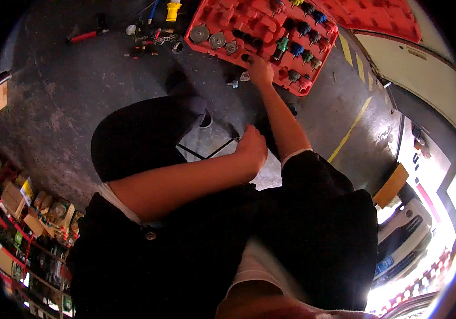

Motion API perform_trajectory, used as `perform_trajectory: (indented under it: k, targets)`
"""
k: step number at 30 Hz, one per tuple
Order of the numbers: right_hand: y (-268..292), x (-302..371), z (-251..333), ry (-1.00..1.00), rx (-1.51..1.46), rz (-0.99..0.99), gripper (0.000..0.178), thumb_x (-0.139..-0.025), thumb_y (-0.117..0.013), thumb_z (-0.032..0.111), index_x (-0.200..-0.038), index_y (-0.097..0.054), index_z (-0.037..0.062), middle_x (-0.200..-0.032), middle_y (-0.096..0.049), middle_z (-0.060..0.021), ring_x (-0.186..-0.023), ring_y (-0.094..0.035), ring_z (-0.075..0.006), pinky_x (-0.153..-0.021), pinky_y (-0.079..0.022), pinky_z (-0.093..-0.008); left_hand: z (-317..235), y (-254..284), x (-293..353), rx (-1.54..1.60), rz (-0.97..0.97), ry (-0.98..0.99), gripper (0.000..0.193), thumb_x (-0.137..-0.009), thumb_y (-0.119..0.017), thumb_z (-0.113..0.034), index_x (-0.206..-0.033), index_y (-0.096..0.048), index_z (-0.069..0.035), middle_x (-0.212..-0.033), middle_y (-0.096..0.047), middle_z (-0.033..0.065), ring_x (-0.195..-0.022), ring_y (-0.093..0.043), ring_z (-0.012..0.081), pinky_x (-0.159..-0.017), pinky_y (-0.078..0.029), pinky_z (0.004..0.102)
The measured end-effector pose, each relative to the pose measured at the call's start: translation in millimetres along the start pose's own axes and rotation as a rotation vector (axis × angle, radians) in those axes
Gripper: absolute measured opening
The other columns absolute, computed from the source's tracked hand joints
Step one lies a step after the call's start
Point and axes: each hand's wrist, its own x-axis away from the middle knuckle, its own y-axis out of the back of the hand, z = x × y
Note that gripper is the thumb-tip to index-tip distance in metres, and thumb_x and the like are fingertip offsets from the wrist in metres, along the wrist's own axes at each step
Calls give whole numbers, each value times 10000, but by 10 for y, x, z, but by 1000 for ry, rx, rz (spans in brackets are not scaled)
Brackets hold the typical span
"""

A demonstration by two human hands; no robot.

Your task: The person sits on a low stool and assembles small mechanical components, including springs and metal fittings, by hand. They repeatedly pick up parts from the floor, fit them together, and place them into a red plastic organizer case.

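Note:
An open red molded case (228, 57) lies on the floor ahead, holding several round metal caps and coloured adapters in its recesses. My right hand (260, 72) reaches to its near edge, fingers closed at a small black round cap (245, 57). The fingertips partly hide the cap. Lower down, my left hand (252, 150) is curled into a fist before my body, well apart from the case. Whatever it may hold is hidden. Beside the case's near edge sit a pale cap (245, 76) and a small light-blue fitting (233, 84).
Loose fittings and a chain (167, 38) lie left of the case, near a yellow part (172, 10) and a red-handled tool (83, 37). My bent knee (132, 138) is at left. A red rack (23, 244) with boxes stands lower left; a car (406, 236) is lower right.

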Motion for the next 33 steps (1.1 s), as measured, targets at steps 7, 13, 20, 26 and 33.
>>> perform_trajectory:
  k: [7, 13, 20, 26, 33]
  targets:
    - [-172, 490, -141, -55, 25, -4, 284, -870, -654, 382, -1067, -683, 179, -1018, -701, -165, -979, -672, -389, -796, -548, -508, -100, -568, -236, -172, -152, 30, 295, -889, -625, -280, -1113, -738, -125, -1128, -684, 77, -1114, -594, 266, -969, -379, 443]
    - [-369, 478, -261, -29, 87, -76, 246, -858, -675, 321, -1037, -669, 152, -993, -701, -169, -939, -681, -395, -789, -550, -509, -59, -61, 33, -69, -16, 13, 321, -849, -685, -323, -1103, -750, -137, -1140, -684, 83, -1113, -599, 262, -948, -386, 439]
    - [-439, 337, -330, -109, 110, 4, 230, -873, -639, 307, -1021, -717, 148, -970, -720, -173, -934, -691, -393, -787, -555, -506, -33, -45, 41, -38, 39, -20, 286, -890, -632, -298, -1101, -753, -147, -1155, -683, 89, -1109, -611, 264, -945, -397, 439]
    - [-145, 451, -451, -111, 66, 143, 285, -881, -662, 321, -1068, -719, 113, -1019, -723, -158, -955, -695, -384, -813, -559, -489, 20, -1, 0, -32, 2, -8, 265, -907, -572, -231, -1092, -739, -142, -1152, -675, 113, -1099, -626, 266, -930, -421, 427]
    - [704, 707, -428, 92, -312, 194, 240, -900, -683, 196, -1060, -698, 18, -904, -739, -113, -795, -702, -189, -726, -556, -354, 353, 252, 10, -30, -187, -28, 223, -871, -599, -239, -959, -748, -98, -1005, -713, 125, -1009, -680, 319, -865, -497, 485]
